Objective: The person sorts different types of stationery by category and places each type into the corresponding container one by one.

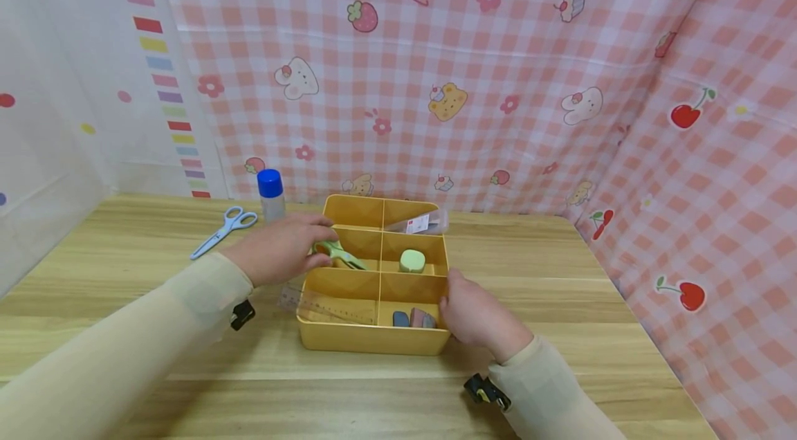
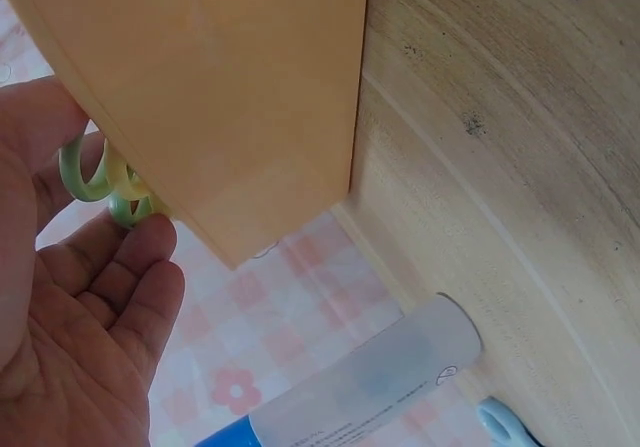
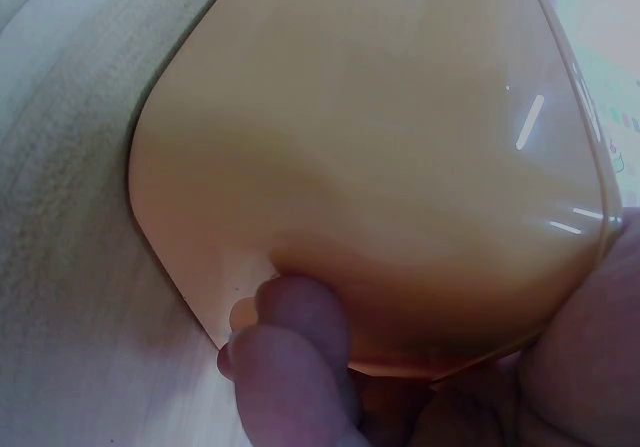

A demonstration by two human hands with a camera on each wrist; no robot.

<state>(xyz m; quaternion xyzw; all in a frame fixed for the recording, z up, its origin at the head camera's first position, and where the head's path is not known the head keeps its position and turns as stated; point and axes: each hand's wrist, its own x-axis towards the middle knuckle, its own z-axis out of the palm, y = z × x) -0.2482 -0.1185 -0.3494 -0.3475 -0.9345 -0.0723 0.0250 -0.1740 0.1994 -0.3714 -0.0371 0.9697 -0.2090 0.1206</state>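
Note:
A yellow organizer box (image 1: pixel 373 340) with six compartments stands on the table. My left hand (image 1: pixel 283 246) pinches the handles of green scissors (image 1: pixel 339 254) at the box's left side. Their blades point down into the middle left compartment. In the left wrist view, the thumb and fingers are around the green handle loops (image 2: pixel 85 172). My right hand (image 1: pixel 479 312) grips the box's front right side, its thumb at the rim. The right wrist view shows curled fingers (image 3: pixel 300 327) against the outer wall (image 3: pixel 380 147).
Inside the box are a clear ruler (image 1: pixel 336 307), several erasers (image 1: pixel 418 317), a pale green rounded block (image 1: pixel 412 261) and a clear packet (image 1: pixel 418 224) with a white label. Blue scissors (image 1: pixel 224 229) lie at the left, beside a blue-capped bottle (image 1: pixel 270 191). Patterned cloth hangs behind.

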